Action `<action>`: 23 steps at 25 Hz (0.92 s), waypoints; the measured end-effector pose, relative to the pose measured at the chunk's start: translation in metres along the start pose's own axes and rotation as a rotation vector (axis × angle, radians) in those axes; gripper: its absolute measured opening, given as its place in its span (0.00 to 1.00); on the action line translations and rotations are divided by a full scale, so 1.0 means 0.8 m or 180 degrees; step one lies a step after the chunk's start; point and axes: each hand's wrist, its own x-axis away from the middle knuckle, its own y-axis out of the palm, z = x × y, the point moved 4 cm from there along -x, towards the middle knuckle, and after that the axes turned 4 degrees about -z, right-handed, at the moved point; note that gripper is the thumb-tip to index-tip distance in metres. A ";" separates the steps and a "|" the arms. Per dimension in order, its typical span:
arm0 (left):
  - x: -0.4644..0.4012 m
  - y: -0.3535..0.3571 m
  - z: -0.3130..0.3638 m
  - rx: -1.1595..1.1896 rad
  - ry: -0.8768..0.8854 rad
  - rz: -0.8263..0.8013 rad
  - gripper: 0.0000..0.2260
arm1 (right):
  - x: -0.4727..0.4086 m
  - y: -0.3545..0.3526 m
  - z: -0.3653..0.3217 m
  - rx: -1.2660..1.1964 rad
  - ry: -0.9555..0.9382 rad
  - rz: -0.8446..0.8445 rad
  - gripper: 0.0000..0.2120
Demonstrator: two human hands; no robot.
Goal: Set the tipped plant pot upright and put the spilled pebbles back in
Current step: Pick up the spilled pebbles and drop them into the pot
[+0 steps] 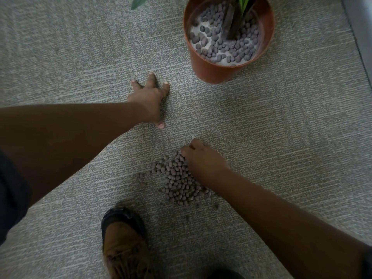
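Grey-green flecked carpet floor [281, 127] fills the view, with a pale strip of wall or skirting [360, 27] running down the top right edge. The round terracotta-coloured plastic plant pot [213, 71] stands upright, well beyond both sets of fingers and up to the right of the left hand. Inside it, grey-brown clay pebbles in the pot [225, 49] lie thinly over a white surface, around a dark plant stem with green leaves [235, 19]. One more green leaf tip [138, 2] pokes in at the top edge.

The left hand [150, 99] is planted flat on the carpet, fingers spread wide apart, thumb tip showing on the near side, nothing under it that can be seen. It sits apart from the pot, and the spill lies nearer the person than its fingers.

The right hand [203, 160] is down on the far right edge of the heap of spilled grey-brown clay pebbles [181, 182], its fingers curled in and touching the top pebbles; whether they have closed on any cannot be told from this angle. The heap spreads from those fingertips back toward the person, with a few strays beyond it. Just nearer than the pile, a tan leather shoe with a dark toe [122, 244] rests on the carpet.
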 end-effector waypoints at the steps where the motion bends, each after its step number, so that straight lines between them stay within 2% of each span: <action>1: 0.000 0.000 0.000 0.0011 -0.0002 -0.0012 0.63 | 0.000 0.000 0.000 -0.0015 0.0029 0.0038 0.13; 7: -0.002 0.002 -0.002 0.0025 -0.0001 -0.0017 0.63 | -0.008 0.003 0.001 -0.0107 0.0156 0.0052 0.12; 15: -0.004 0.004 -0.002 0.0016 -0.0021 -0.0009 0.63 | -0.009 -0.010 0.008 0.0020 -0.0095 0.0210 0.14; 17: -0.003 0.003 -0.002 0.0025 -0.0011 -0.0011 0.63 | -0.009 -0.021 0.015 -0.0617 0.0032 0.0518 0.11; 19: -0.003 0.003 -0.002 0.0034 -0.0008 -0.0011 0.63 | -0.007 -0.031 0.031 -0.1867 0.0439 0.0756 0.07; 21: -0.002 0.003 -0.002 0.0011 -0.0005 -0.0005 0.62 | -0.002 -0.040 0.042 -0.3277 0.0860 0.0643 0.05; 23: -0.003 0.003 -0.001 -0.0009 -0.0009 0.0004 0.62 | 0.002 -0.059 0.042 -0.4233 0.0930 0.0443 0.04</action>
